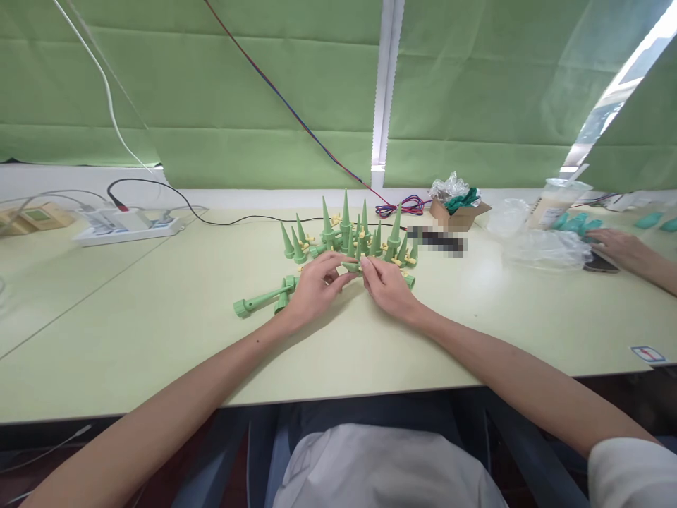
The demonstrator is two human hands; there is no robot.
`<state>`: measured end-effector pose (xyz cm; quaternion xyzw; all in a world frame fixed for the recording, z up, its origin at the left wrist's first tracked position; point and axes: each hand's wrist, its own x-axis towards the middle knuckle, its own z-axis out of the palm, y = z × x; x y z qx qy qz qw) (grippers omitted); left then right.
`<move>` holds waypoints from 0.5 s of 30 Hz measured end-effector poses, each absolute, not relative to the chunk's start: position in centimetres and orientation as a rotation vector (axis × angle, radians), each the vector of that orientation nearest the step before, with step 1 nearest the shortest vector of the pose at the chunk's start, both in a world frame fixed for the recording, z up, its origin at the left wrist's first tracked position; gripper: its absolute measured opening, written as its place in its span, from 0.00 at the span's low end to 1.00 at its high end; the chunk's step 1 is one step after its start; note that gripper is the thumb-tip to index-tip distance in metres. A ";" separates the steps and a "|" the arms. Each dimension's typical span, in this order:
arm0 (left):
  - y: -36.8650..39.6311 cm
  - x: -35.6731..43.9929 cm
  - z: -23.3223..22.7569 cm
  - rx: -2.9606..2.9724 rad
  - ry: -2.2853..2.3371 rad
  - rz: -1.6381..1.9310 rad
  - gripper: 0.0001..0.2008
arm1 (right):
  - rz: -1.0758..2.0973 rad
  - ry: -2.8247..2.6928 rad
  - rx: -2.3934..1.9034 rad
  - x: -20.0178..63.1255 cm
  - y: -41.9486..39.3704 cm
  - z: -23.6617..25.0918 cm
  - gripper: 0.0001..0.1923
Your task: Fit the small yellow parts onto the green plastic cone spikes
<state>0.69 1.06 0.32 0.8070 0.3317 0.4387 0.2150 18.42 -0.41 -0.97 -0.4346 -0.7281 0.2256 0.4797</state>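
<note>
My left hand point(316, 288) has its thumb and fingers closed around a small green plant watering spike point(350, 267), held sideways just above the table. My right hand point(388, 286) pinches at the other end of that spike, and its fingertips hide what is there. Behind both hands several green spikes point(345, 220) stand point up in a cluster, many with a small yellow valve point(362, 233) at the side. A longer green spike point(264, 299) lies to the left of my left hand, its wide cap toward the left.
A white power strip point(130, 229) with plugs sits at the left. At the back right stands a cardboard box point(460, 214) holding plastic and green material. Farther right are a drink cup point(555, 201), plastic bags point(547, 247), a phone point(600, 264) and another person's hand point(621, 247).
</note>
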 end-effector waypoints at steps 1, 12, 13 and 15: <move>1.0 0.7 0.3 2.195 0.938 1.216 0.10 | 0.544 -1.772 -1.062 18.4 -0.4 -0.9 0.23; 0.4 1.1 1.0 1.890 1.055 1.102 0.16 | 0.610 -1.668 -1.014 18.6 -0.5 -0.6 0.23; 0.4 1.1 1.1 1.877 1.048 1.084 0.18 | 0.613 -1.666 -1.013 18.6 -0.4 -0.6 0.23; 0.5 1.1 1.2 1.831 1.009 1.033 0.23 | 0.617 -1.675 -1.011 18.6 -0.4 -0.6 0.23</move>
